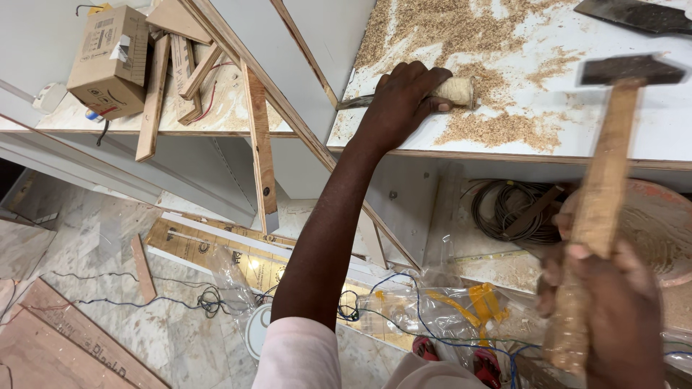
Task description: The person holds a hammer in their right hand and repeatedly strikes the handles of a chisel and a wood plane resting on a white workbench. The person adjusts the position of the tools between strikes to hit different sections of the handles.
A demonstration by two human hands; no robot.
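My left hand (400, 101) reaches out to the white worktop (649, 130) and grips a chisel (455, 90) by its pale wooden handle. The chisel's metal blade pokes out to the left past the worktop's edge. My right hand (613, 310) is raised at the lower right, closed around the long wooden handle of a hammer (602, 194). The hammer's dark metal head (631, 70) is blurred, up above the worktop. Sawdust (497, 130) lies thick around the chisel.
A cardboard box (108, 61) and wood strips (155, 97) lie on a lower shelf at left. A dark metal tool (638, 14) rests at top right. A coil of cable (504, 209), plastic bags (447, 306) and blue wire (144, 302) lie below.
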